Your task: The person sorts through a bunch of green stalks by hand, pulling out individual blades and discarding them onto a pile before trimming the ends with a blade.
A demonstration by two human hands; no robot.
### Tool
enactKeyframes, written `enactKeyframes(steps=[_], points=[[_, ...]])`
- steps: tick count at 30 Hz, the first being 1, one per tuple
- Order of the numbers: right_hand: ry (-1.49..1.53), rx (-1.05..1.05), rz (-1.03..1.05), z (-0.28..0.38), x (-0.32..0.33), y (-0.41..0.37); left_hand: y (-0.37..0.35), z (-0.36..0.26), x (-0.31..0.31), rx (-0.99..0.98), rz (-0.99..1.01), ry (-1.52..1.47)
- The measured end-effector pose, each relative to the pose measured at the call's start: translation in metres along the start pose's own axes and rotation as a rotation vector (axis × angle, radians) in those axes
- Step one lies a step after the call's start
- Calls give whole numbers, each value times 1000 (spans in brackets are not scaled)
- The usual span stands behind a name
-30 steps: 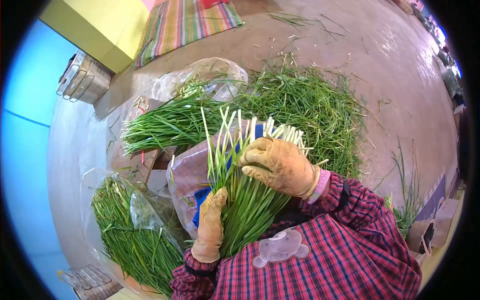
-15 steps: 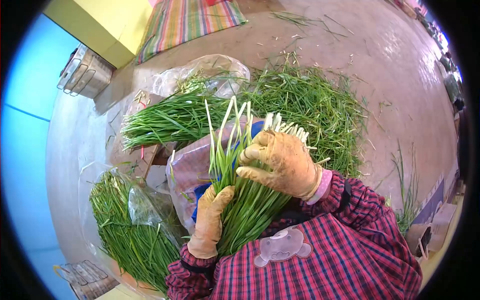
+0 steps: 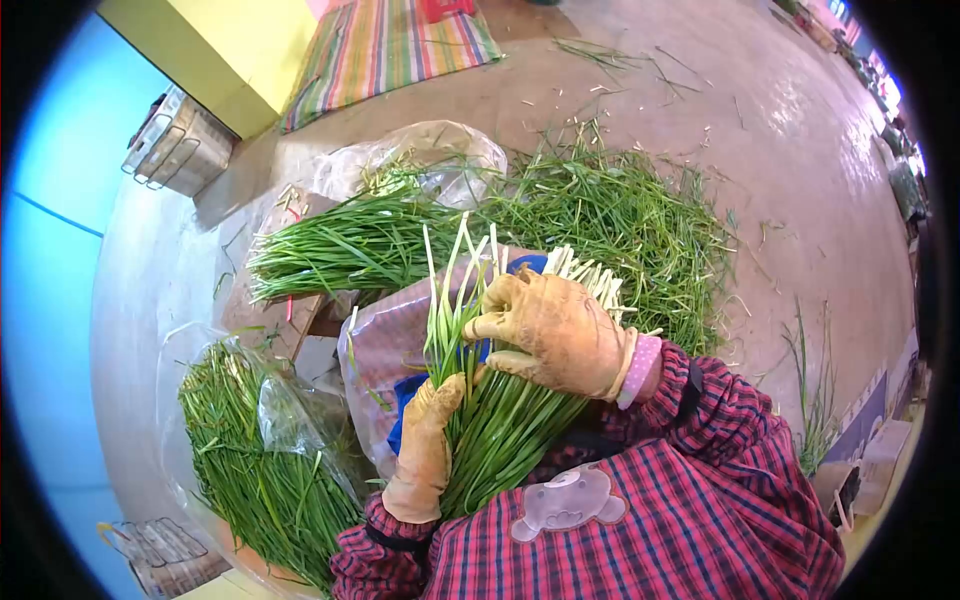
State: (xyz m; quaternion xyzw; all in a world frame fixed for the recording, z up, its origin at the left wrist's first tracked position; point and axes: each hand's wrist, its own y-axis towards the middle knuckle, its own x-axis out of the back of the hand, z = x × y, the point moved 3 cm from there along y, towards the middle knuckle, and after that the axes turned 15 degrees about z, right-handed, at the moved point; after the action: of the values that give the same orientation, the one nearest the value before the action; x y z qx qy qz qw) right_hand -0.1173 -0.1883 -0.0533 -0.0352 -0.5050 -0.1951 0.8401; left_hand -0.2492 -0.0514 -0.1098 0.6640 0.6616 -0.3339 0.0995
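Note:
A bunch of green stalks (image 3: 510, 430) with pale cut ends lies across my lap, leaning away from me. My left hand (image 3: 425, 450), in a dirty yellow glove, is closed round a few stalks at the bunch's left side; their pale ends stick up apart from the rest. My right hand (image 3: 550, 335), gloved too, is curled over the bunch, thumb and fingertips close together at the separated stalks. Whether the fingertips grip a stalk is too small to tell. Just beyond lies a pile of similar stalks (image 3: 350, 245) on a small board (image 3: 255, 310).
Loose greens (image 3: 620, 215) are heaped on the floor ahead. At the left, a clear plastic bag holds more greens (image 3: 260, 460). Another plastic bag (image 3: 430, 145) lies behind the board pile. A striped mat (image 3: 390, 50), a metal box (image 3: 180, 145) and a yellow pillar (image 3: 225, 60) are farther off.
My right hand has moved slightly down and left, its fingers more closed toward the separated stalks. My left hand stays round its stalks. The whole view has shifted slightly.

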Motion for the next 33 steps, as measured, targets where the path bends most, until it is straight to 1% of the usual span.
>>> enactKeyframes(steps=[1,5,7,9,10,11,13,15,17,18,19,21,22,23,25,26,27,28,29,30,32,33], points=[[-16,41,-8,1,0,2,0,-1,-1,-4,0,2],[1,72,23,2,5,7,-3,-2,-3,-13,-27,-18],[-20,42,32,1,2,9,-4,-2,-4,-7,-24,-48],[-84,59,97,-4,-4,11,-4,-1,-1,1,-37,-18],[-132,121,63,-5,-3,13,-6,0,1,7,-57,4],[-129,122,68,-5,-2,14,-8,1,2,9,-61,-1],[-120,115,100,-3,3,14,-6,2,1,-7,3,-80],[-83,114,86,-11,-2,10,-6,-2,-5,-7,-15,-85],[284,8,-43,-22,1,3,-4,-2,-7,-4,-33,-96],[484,-8,-76,-26,1,0,-4,1,-7,11,-40,-113],[485,-14,-72,-28,-1,-2,-4,4,-6,27,-47,-129],[1142,-323,-100,-44,-11,-7,-3,10,-7,36,-45,-102],[1246,-377,-171,-45,-8,-7,-2,12,-7,37,-42,-69],[1171,-393,-169,-56,-6,-10,-1,13,-8,39,-40,-71],[1242,-450,-308,-64,0,-14,-2,16,-8,58,-29,4],[1298,-452,-343,-75,0,-19,-1,19,-6,63,4,-39],[1366,-355,-509,-85,1,-24,-1,19,-7,66,3,-39],[1439,-319,-581,-101,11,-31,-1,19,-7,61,-18,-31],[1489,-425,-739,-118,25,-45,-1,19,-7,57,-41,-23],[1517,-282,-841,-158,31,-67,-1,19,-7,60,-44,-24],[1451,-292,-1178,-200,60,-105,0,16,-8,48,-35,-57],[1261,-470,-1115,-219,71,-122,0,14,-7,43,-30,-73]])
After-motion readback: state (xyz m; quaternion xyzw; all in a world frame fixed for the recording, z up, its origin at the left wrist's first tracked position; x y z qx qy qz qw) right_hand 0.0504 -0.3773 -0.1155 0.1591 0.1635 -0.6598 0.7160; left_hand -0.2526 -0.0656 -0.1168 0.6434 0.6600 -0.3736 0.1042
